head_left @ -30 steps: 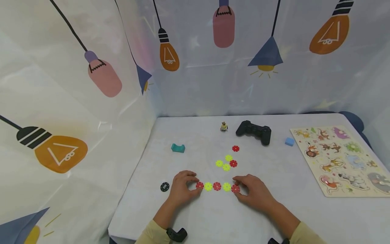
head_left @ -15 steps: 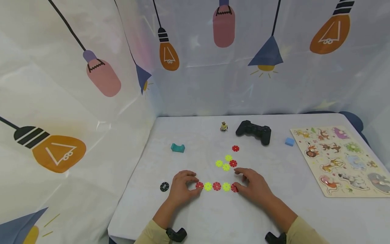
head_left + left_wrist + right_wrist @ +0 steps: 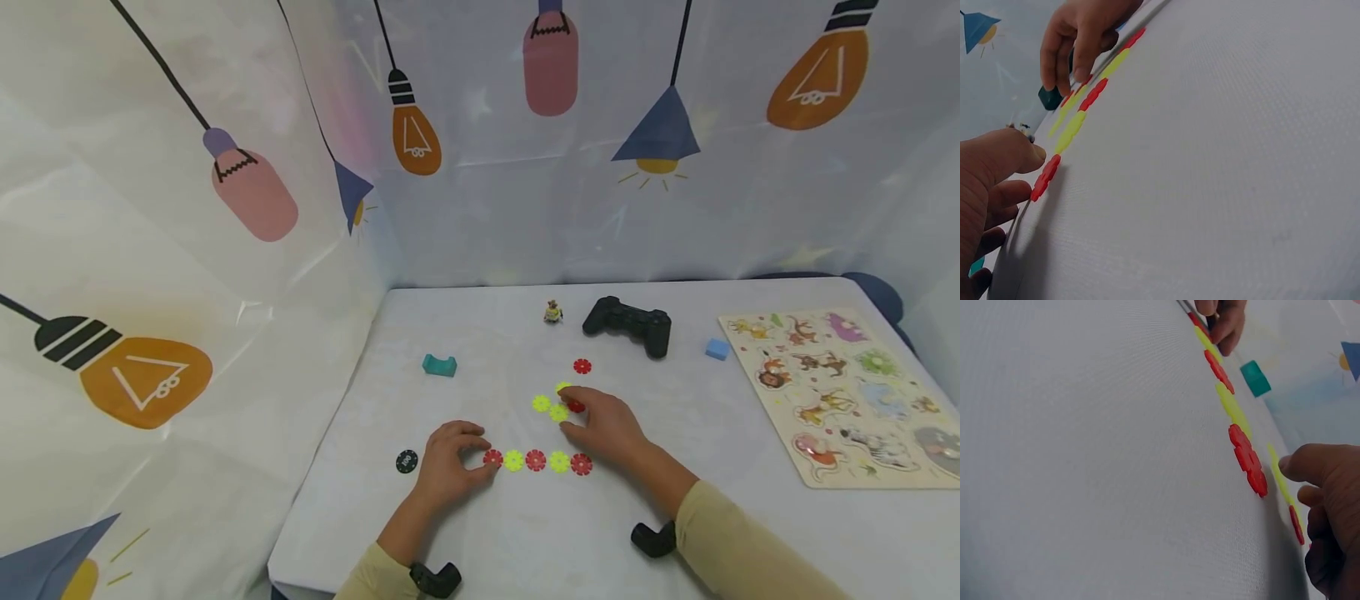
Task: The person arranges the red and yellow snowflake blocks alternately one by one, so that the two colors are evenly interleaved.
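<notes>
A row of red and yellow notched plastic discs lies flat near the front of the white table. My left hand (image 3: 452,467) holds the red disc (image 3: 492,457) at the row's left end between thumb and forefinger. My right hand (image 3: 606,427) is over a small cluster behind the row, thumb and forefinger apart. It partly hides a yellow disc (image 3: 562,388) and a red disc (image 3: 575,407). Beside them lie two more yellow discs, one nearer (image 3: 558,413) and one to the left (image 3: 541,403). In the right wrist view, the right fingertips grip nothing visible.
A black round chip (image 3: 407,461) lies left of the left hand. Behind are a teal block (image 3: 439,365), a lone red disc (image 3: 582,366), a toy figure (image 3: 552,312) and a black game controller (image 3: 628,325). A blue block (image 3: 717,349) and animal puzzle board (image 3: 840,400) lie right.
My right hand has left the red disc at the row's right end and moved back and left to the loose cluster. My left hand stays at the left end.
</notes>
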{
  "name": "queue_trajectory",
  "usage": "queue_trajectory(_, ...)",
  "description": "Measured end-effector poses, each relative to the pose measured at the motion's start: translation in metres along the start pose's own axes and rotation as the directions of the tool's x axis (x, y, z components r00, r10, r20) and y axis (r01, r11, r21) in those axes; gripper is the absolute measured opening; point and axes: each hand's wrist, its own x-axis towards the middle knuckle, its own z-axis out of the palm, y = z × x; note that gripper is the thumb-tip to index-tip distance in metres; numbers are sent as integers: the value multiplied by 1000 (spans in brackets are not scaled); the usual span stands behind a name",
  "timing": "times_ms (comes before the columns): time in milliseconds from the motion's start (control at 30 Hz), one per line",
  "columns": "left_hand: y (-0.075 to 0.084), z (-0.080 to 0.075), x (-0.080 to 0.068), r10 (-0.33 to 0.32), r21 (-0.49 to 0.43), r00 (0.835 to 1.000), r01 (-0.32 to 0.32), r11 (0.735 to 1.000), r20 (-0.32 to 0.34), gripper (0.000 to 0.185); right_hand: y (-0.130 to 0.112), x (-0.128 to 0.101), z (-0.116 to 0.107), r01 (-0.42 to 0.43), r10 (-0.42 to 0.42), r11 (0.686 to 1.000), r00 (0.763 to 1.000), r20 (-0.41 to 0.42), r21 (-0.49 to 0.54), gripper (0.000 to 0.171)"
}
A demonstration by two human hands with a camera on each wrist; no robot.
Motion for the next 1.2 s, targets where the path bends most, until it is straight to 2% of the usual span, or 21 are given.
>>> queue_trajectory(100,0,2,1,13,10,1000,-13,1000,-13,21,-1,2,-1,19,-19,1000,1000,6,-9,53)
queue_trajectory(333,1,5,1,27,0,999,-27,1000,-21,21,1,4,0,8,-7,999,999,34,-36,50)
queue_trajectory(633,3,8,2,41,12,999,-40,999,-28,21,4,0,-2,11,-11,999,1000,-3,-33,52)
queue_trajectory(900,4,5,1,43,31,997,-41,999,-57,21,12,-28,-22,-41,45,997,997,-63,63,50)
queue_trajectory(1067,2,3,1,48,32,997,-46,998,-62,21,21,-50,-30,-36,39,998,996,-77,46,52)
queue_trajectory(1200,1,3,1,40,35,998,-38,999,-53,21,26,-65,-32,-23,24,1000,999,-39,17,52)
